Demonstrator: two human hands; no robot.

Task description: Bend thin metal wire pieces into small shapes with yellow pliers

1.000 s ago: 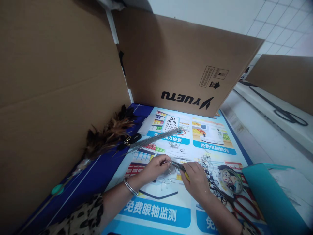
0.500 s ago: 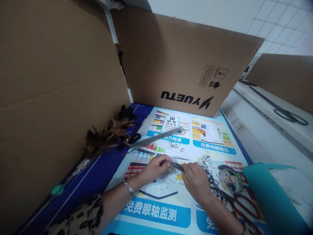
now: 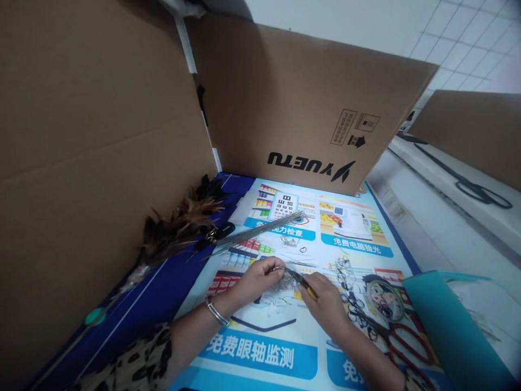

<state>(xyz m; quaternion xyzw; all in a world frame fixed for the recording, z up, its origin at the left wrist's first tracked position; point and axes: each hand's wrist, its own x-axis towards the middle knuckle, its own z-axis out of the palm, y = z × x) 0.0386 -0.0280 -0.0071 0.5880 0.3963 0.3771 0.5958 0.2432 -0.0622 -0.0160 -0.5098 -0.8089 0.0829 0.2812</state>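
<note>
My right hand [image 3: 324, 298] is closed around the yellow-and-black handles of a pair of pliers [image 3: 300, 278], whose dark jaws point left toward my other hand. My left hand [image 3: 264, 276] pinches a small piece of thin wire [image 3: 280, 268] right at the jaw tips; its exact shape is too small to make out. Below the hands, bent wire pieces [image 3: 277, 307] lie on the printed sheet. Beyond them rests a long bundle of straight wires [image 3: 264, 226], with a few loose wires [image 3: 299, 257] nearer to me.
Red-handled scissors [image 3: 409, 343] lie at right beside a round clear container [image 3: 385, 300] and scattered dark rings [image 3: 353, 304]. A teal box [image 3: 456, 326] stands at the right edge. Cardboard walls [image 3: 309, 103] rise behind and at left, where a feather duster [image 3: 175, 231] lies.
My right hand has turned and shifted its hold on the pliers, so more of the yellow handle shows. My left hand stays almost in place.
</note>
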